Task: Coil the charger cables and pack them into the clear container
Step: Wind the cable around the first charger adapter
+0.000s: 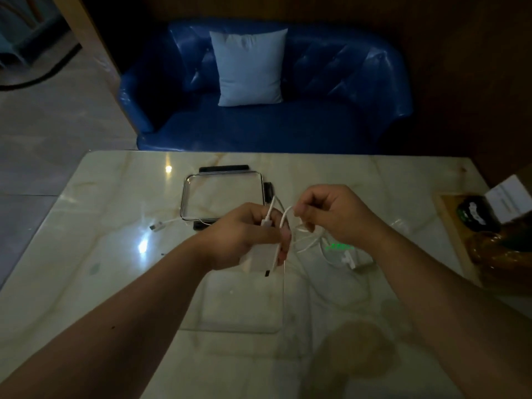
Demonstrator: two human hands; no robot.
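Our left hand [244, 234] grips the white charger cable [285, 216]. Our right hand [331, 214] pinches the same cable just beside it. The clear container [230, 330] sits under our hands.

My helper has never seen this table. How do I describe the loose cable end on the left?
On the marble table, find the clear rectangular lid with black clips at the far middle. A white cable runs left from its near left corner, ending in a small plug. Unlike the other cable, gripped by the left hand and right hand, nobody touches it.
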